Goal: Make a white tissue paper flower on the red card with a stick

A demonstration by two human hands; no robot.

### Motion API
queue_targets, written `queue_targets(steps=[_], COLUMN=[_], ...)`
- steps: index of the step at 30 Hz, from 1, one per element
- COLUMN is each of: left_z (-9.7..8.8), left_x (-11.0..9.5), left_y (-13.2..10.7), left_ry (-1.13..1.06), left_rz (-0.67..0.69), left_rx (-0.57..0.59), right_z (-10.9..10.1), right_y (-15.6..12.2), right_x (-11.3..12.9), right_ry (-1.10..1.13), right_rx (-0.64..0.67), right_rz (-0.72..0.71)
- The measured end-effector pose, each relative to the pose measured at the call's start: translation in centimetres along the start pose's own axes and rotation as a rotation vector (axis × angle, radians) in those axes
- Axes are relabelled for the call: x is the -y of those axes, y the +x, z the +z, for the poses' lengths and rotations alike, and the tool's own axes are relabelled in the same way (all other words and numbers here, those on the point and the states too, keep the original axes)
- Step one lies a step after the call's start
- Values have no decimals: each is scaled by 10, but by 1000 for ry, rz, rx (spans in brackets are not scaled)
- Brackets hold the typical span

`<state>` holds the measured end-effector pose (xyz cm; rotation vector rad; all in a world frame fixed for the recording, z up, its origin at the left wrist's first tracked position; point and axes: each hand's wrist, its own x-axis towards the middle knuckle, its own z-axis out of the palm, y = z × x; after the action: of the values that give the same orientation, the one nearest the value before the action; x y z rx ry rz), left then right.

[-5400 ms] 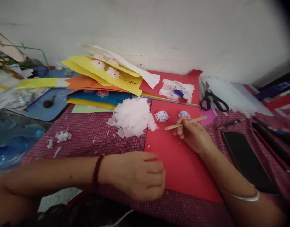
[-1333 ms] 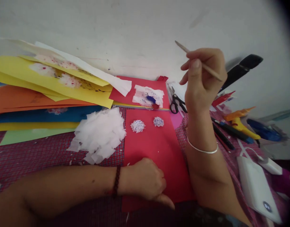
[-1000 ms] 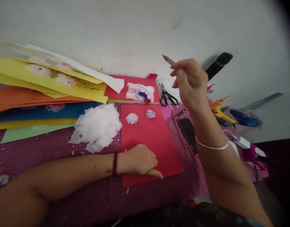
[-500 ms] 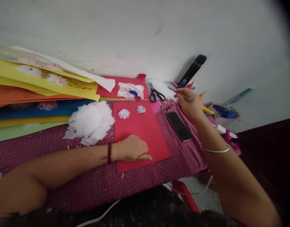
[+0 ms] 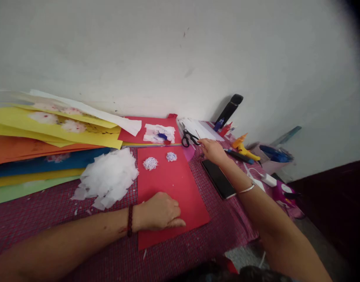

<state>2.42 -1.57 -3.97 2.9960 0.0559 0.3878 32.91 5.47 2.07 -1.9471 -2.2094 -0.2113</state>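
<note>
My left hand [image 5: 159, 211] rests curled on a sheet of red paper [image 5: 168, 184], its thumb pointing right and the undersides of the fingers hidden. Two crumpled white paper blossoms [image 5: 150, 163] with blue-purple specks sit on the upper part of that sheet. Between the closed fingers of my right hand [image 5: 213, 150] is a thin brush-like stick [image 5: 198, 135], mostly covered by the hand. Just left of its tip lie black-handled scissors [image 5: 186, 138]. A dark phone [image 5: 218, 179] is beneath and beside my right wrist. White tissue with a blue paint blob [image 5: 161, 135] lies behind the red sheet.
A heap of white paper pieces [image 5: 108, 178] is left of the red sheet. Coloured papers [image 5: 53, 127] are stacked at the back left. Along the wall stand a black bottle [image 5: 228, 109] and paint tubes [image 5: 226, 129]. A yellow glue gun [image 5: 247, 152] and a bin [image 5: 270, 166] are at right.
My right hand has moved left and nearer the scissors with the stick. My left hand stays on the red sheet. The camera has tilted up, so everything appears lower.
</note>
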Motion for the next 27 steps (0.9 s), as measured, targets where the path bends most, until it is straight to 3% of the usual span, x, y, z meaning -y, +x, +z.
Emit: queue_targets(steps=[5, 18, 23, 27], left_z=[0, 1, 2, 2], left_x=[1, 2, 3, 3], left_y=[2, 5, 4, 4], left_ry=[-20, -57, -71, -52], left_rz=[4, -19, -5, -1], left_rx=[-1, 52, 35, 9], right_z=[14, 52, 52, 37], right_y=[19, 80, 89, 79], right_x=[-3, 38, 45, 44], right_ry=[-2, 1, 13, 26], right_rx=[23, 65, 71, 10], right_rz=[-31, -90, -80, -59])
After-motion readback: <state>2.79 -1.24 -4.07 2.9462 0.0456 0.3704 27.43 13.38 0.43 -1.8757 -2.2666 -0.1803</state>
